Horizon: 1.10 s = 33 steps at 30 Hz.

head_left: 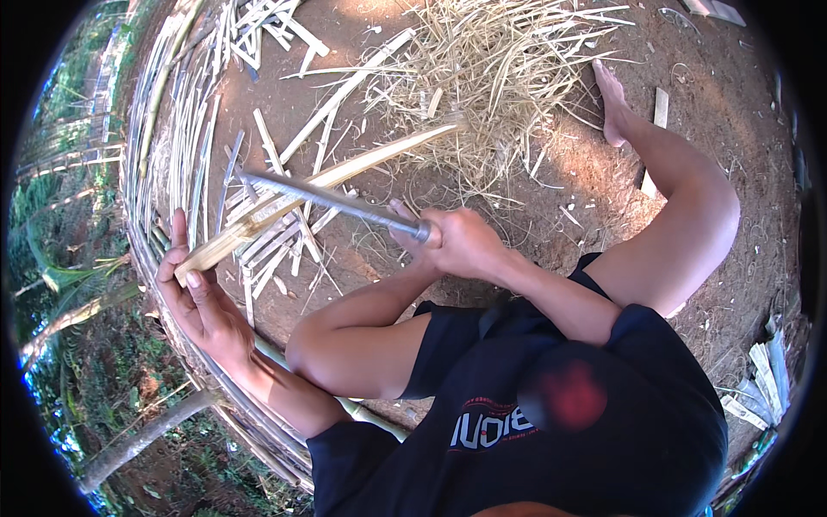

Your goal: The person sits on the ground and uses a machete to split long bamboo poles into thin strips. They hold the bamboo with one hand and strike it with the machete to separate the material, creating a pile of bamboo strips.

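Long thin canes point(179, 129) lie at the far left. The left hand point(207, 314) holds the near end of a pale split strip point(379, 163), its grip narrow between thumb and fingers; the strip slants to the far right, above the ground. The knife point(362, 209) crosses over it; contact cannot be told. The right hand point(465, 241) has its grip closed round the handle. Beyond, shavings point(495, 90) form a heap.

Dappled daylight, fisheye-bent edges
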Each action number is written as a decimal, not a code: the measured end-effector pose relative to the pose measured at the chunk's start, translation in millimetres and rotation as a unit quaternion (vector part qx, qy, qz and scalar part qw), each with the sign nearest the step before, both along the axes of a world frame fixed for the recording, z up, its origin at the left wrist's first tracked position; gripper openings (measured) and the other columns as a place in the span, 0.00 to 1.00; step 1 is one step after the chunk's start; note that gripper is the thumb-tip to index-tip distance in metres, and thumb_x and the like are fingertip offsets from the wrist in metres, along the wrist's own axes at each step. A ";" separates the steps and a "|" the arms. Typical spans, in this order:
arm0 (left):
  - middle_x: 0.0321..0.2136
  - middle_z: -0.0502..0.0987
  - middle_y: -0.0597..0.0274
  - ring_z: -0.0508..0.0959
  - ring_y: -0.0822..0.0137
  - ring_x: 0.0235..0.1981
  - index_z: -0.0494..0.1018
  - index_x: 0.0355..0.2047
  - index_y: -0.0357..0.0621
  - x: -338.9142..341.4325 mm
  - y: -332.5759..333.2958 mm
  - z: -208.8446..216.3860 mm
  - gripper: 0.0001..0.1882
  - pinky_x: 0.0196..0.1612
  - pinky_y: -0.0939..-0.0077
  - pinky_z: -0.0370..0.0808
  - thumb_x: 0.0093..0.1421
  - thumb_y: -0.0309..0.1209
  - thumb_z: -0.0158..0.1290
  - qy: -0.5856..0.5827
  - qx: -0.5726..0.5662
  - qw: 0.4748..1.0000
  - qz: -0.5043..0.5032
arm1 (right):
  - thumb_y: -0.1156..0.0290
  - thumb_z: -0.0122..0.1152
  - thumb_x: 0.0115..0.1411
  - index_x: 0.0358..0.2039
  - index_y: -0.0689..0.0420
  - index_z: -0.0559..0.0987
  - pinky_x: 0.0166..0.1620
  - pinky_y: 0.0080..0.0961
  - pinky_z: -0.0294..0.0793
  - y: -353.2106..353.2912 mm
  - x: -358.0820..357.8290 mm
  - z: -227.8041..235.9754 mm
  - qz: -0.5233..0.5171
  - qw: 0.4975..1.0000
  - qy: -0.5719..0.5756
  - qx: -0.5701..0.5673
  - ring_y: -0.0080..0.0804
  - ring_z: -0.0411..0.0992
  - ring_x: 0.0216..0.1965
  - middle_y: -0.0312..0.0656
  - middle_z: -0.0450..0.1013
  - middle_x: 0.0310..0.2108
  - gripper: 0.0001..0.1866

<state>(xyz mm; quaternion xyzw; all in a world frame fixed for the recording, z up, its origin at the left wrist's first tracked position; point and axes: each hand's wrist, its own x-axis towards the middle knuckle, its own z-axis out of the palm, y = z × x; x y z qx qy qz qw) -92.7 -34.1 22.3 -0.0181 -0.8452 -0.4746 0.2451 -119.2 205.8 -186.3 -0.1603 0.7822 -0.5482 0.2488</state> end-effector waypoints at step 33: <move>0.63 0.60 0.42 0.61 0.52 0.64 0.58 0.59 0.33 -9.4 -8.6 -0.1 0.20 0.63 0.58 0.65 0.70 0.31 0.38 -0.014 -0.038 0.998 0.040 | 0.62 0.54 0.59 0.37 0.62 0.78 0.38 0.44 0.76 71.2 -42.8 -188.6 -0.165 0.935 -0.252 0.186 0.50 0.77 0.31 0.54 0.76 0.26 0.16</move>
